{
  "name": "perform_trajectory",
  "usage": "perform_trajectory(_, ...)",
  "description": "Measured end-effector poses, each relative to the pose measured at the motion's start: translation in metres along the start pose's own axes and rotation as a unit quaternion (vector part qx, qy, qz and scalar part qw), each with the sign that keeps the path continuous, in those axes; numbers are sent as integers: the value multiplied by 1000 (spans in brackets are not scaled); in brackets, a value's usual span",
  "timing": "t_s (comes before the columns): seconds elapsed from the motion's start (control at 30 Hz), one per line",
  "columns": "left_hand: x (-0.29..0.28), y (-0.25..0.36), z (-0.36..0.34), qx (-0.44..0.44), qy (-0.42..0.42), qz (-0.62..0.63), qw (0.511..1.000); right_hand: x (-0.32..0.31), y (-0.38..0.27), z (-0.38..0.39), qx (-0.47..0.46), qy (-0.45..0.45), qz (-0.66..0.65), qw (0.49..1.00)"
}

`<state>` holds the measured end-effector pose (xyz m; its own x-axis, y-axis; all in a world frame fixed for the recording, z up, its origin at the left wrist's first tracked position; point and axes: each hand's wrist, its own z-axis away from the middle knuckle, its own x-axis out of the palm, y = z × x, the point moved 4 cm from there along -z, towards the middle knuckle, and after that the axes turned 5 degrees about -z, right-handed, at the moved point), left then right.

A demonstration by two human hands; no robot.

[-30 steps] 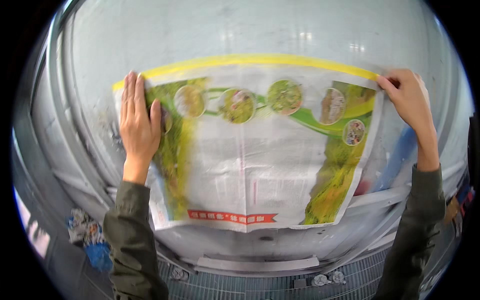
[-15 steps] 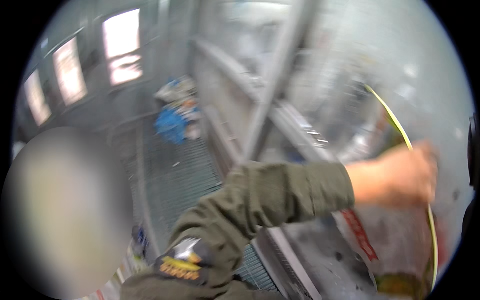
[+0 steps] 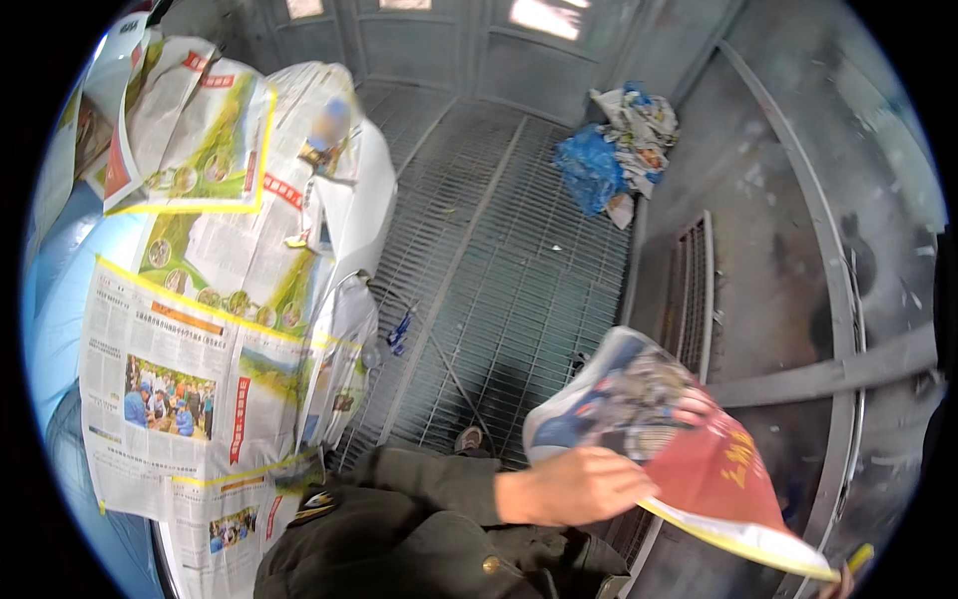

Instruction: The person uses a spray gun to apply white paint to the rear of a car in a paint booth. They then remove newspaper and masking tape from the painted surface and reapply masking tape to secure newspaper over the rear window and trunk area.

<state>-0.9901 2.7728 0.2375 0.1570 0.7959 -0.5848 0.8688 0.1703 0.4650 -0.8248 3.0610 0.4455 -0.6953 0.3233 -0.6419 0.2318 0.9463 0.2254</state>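
My left hand [image 3: 582,486] pinches the edge of a newspaper sheet [image 3: 704,454], its fingers closed at the corner near me. The sheet has a dark red area and a blurred photo, and it hangs tilted to the right of my hand. A strip of yellow masking tape [image 3: 743,544] runs along its lower edge. At the lower right rim, only a little of my right hand [image 3: 840,587] shows, by the far end of that taped edge. A yellow piece [image 3: 861,557], apparently more tape, sticks up beside its fingers, which are mostly cut off.
On the left stands a vehicle-like body covered in newspapers [image 3: 190,399] joined with yellow tape. Grated floor [image 3: 489,270] lies ahead, with a thin hose [image 3: 454,369] across it. Crumpled paper [image 3: 639,130] and blue plastic [image 3: 589,170] are heaped by the grey metal wall [image 3: 778,200].
My view has swung left from the wall toward the covered body. My left hand, earlier at the yellow strip in front of the wall, now holds the newspaper sheet lower and nearer me.
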Motion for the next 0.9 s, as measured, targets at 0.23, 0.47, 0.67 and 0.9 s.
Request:
perform_trajectory(0.23,-93,-57,84,-253,-86,-161,950,216,-125,-111,-202,-176,-282,921)
perform_trajectory(0.47,-139,-87,101,-442,-96,-212,866,407,-153,-205,171,-97,-686,701)
perform_trajectory(0.67,-127,-151,43,-525,-106,-253,806,423,-343,-228,-230,-399,-678,573)
perform_trajectory(0.9,-118,-220,-2,-606,-51,-289,739,446,-464,-224,-603,-327,-594,420)
